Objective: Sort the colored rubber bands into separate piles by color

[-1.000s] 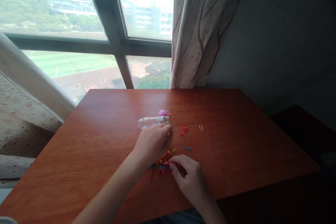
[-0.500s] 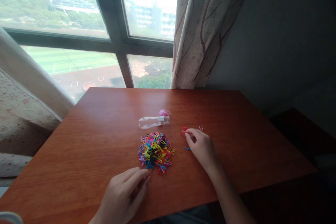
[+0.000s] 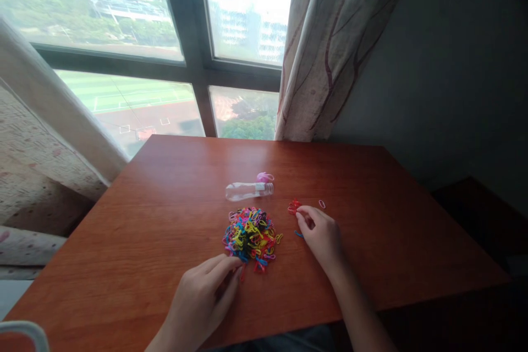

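A heap of small coloured rubber bands lies on the table, in yellow, blue, pink, red and black. My left hand is at the heap's near left edge, thumb and forefinger pinched on a red rubber band that pokes out below the fingertips. To the right of the heap, my right hand rests low over the table. Its fingertips are closed on a red rubber band at the edge of a small cluster of red rubber bands. A blue rubber band lies under that hand.
Behind the heap a clear plastic bottle lies on its side, with a pink cap beside its neck. One pink rubber band sits apart on the right. The brown wooden table reaches the window and curtains.
The whole view has shifted slightly, moving things rightward. My right fingertips are still at the red cluster, a little lower relative to it. My left hand stays pinched at the heap's edge.
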`<state>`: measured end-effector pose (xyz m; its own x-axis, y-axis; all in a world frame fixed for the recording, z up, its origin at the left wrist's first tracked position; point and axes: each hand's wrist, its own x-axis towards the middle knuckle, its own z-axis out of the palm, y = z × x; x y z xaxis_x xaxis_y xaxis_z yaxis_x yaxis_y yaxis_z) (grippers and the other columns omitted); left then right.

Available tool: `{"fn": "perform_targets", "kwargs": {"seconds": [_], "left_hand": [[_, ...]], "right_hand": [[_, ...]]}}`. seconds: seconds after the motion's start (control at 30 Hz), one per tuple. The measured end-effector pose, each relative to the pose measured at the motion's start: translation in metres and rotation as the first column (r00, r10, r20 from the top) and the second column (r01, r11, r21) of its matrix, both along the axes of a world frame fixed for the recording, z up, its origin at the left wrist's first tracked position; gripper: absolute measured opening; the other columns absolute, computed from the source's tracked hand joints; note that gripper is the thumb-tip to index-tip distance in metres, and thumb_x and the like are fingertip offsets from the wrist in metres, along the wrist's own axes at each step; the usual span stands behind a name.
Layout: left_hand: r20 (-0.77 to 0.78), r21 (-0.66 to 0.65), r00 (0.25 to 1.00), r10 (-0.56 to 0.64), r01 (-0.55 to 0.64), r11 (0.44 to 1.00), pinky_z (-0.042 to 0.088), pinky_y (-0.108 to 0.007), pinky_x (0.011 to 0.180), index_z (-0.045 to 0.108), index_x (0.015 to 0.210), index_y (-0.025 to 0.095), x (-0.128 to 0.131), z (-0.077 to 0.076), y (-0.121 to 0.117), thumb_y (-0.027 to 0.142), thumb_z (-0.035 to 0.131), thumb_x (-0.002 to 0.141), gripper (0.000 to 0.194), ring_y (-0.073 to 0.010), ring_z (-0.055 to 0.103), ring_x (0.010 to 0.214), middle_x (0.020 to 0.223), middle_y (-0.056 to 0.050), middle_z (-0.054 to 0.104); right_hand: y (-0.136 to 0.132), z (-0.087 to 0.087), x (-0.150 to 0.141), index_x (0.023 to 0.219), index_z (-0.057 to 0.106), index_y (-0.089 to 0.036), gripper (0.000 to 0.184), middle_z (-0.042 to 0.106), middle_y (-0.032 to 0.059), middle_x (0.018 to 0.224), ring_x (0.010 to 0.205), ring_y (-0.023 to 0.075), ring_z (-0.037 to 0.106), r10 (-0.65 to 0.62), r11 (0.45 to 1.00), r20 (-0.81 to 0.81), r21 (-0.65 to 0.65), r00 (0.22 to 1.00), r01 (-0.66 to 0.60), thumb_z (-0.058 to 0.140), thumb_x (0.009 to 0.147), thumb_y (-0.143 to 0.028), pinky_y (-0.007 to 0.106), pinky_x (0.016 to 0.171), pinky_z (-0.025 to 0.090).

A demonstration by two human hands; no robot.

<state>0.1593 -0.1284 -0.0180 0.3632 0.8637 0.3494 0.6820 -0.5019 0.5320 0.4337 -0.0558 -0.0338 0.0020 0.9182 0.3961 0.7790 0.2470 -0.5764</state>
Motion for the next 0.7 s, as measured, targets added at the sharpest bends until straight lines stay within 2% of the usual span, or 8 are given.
{"fn": "perform_targets", "kwargs": {"seconds": [0.17, 0.37, 0.57, 0.7], "left_hand": [[-0.031, -0.013, 0.999, 0.018, -0.018, 1.000, 0.053, -0.022, 0.064, 0.064, 0.096, 0.025, 0.001, 0.000, 0.002, 0.021, 0.050, 0.093, 0.016, -0.0161, 0.072, 0.075, 0.089, -0.001, 0.074], [-0.105, -0.050, 0.994, 0.001, -0.006, 0.999, 0.053, -0.024, 0.065, 0.064, 0.094, 0.025, 0.003, -0.002, 0.003, 0.023, 0.049, 0.094, 0.015, -0.0168, 0.070, 0.074, 0.088, -0.001, 0.073], [-0.165, -0.088, 0.986, -0.026, 0.012, 0.996, 0.051, -0.024, 0.063, 0.064, 0.091, 0.024, 0.004, -0.004, 0.004, 0.023, 0.050, 0.093, 0.014, -0.0165, 0.068, 0.072, 0.082, -0.001, 0.069], [-0.183, -0.115, 0.982, -0.039, 0.018, 0.993, 0.051, -0.023, 0.064, 0.064, 0.091, 0.025, 0.004, -0.005, 0.005, 0.024, 0.050, 0.093, 0.014, -0.0160, 0.068, 0.073, 0.083, -0.001, 0.069]], "right_hand": [[-0.031, 0.000, -0.018, 0.090, 0.067, -0.020, 0.016, 0.068, 0.0031, 0.079, 0.067, 0.0155, 0.063, 0.094, 0.995, -0.104, -0.021, 0.990, -0.097, 0.051, 0.094, -0.023, 0.025, 0.063, 0.047], [-0.071, 0.006, -0.043, 0.091, 0.065, -0.023, 0.013, 0.067, 0.0010, 0.076, 0.069, 0.0164, 0.063, 0.286, 0.952, -0.047, -0.097, 0.957, -0.289, 0.053, 0.092, -0.017, 0.026, 0.065, 0.043], [-0.075, 0.005, -0.052, 0.099, 0.066, -0.024, 0.015, 0.071, 0.0020, 0.084, 0.076, 0.0177, 0.066, 0.306, 0.945, -0.011, -0.118, 0.952, -0.305, 0.055, 0.092, -0.017, 0.025, 0.071, 0.045], [-0.074, 0.002, -0.053, 0.094, 0.066, -0.024, 0.015, 0.070, 0.0009, 0.082, 0.074, 0.0169, 0.065, 0.302, 0.949, 0.000, -0.099, 0.953, -0.301, 0.053, 0.094, -0.017, 0.025, 0.070, 0.043]]}}
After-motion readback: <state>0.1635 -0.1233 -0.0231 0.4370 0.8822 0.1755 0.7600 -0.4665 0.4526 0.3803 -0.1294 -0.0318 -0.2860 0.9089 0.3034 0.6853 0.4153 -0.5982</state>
